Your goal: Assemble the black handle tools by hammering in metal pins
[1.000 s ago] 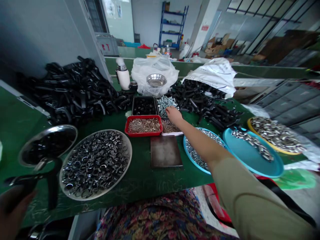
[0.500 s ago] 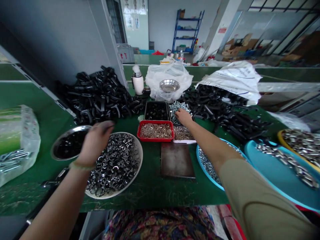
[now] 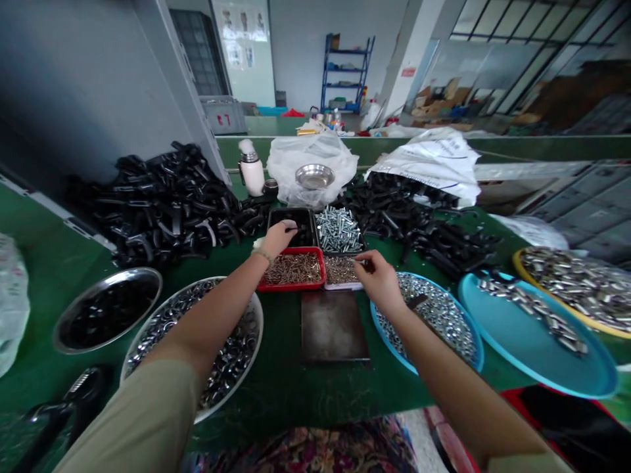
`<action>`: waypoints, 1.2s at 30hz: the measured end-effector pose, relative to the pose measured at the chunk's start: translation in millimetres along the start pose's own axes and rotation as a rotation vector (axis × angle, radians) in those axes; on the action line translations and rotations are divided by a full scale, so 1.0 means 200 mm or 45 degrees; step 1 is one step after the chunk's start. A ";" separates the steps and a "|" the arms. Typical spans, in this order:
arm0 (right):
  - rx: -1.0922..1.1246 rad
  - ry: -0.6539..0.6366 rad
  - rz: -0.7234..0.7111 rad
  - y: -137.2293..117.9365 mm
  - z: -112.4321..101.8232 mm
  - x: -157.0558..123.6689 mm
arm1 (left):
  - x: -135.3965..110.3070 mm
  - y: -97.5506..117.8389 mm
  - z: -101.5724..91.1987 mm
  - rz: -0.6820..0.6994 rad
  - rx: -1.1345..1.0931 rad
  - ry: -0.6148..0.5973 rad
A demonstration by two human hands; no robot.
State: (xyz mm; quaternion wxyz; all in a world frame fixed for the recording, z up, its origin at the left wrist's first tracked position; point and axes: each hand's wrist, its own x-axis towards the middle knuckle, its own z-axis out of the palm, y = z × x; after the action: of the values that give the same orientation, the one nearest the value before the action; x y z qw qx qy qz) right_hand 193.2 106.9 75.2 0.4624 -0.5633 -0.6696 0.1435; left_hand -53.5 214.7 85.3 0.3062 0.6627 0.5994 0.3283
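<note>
**Hands**
- Left hand: is reaching to the near rim of the black tray, which is sitting at the middle of the desk toward the far edge. The fingers are bent close together. Whether they are gripping anything cannot be told.
- Right hand: is hovering at the right end of the white tray. Thumb and forefinger are pinching a small thin piece just above the tray.

**Around the hands**
- Red tray: is holding thin metal pins and is lying just in front of the black tray, touching the white tray on its right.
- Screws: are heaped in a tray behind the white tray, beside the black one.
- Dark metal plate: is lying flat near the desk's near edge, between the two forearms.
- Blue plate: is carrying nuts and is sitting under the right forearm.
- Silver dish: is carrying rings and is sitting under the left forearm.
- Black plastic parts: are piled at the far left corner.
</note>
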 end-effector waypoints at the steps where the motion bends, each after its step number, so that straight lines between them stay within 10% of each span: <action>1: 0.044 0.005 -0.040 -0.04 0.00 -0.06 | -0.08 0.03 0.03 -0.007 -0.089 -0.018; 7: 0.089 -0.012 -0.290 -0.21 0.08 -0.28 | -0.70 0.17 0.23 -0.331 -1.530 -0.310; 14: 0.056 -0.199 -0.416 -0.21 0.08 -0.40 | -0.94 0.21 0.28 -0.225 -1.655 -0.198; 22: 1.021 -0.504 0.458 -0.18 0.10 -0.60 | -1.16 0.16 0.23 -0.444 -1.614 -0.354; 28: 0.648 -0.440 0.319 -0.24 0.10 -0.72 | -1.25 0.06 0.24 -0.059 -0.774 -0.194; 36: 0.795 -0.439 0.409 -0.19 0.09 -0.77 | -1.07 -0.34 -0.21 0.102 0.791 -0.059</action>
State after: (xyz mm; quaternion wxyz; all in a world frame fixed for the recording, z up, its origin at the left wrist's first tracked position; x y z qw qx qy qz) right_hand 146.6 -35.6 21.8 0.4639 -0.4606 -0.5648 0.5035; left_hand -140.8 9.1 41.3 0.0894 0.7550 0.6373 0.1258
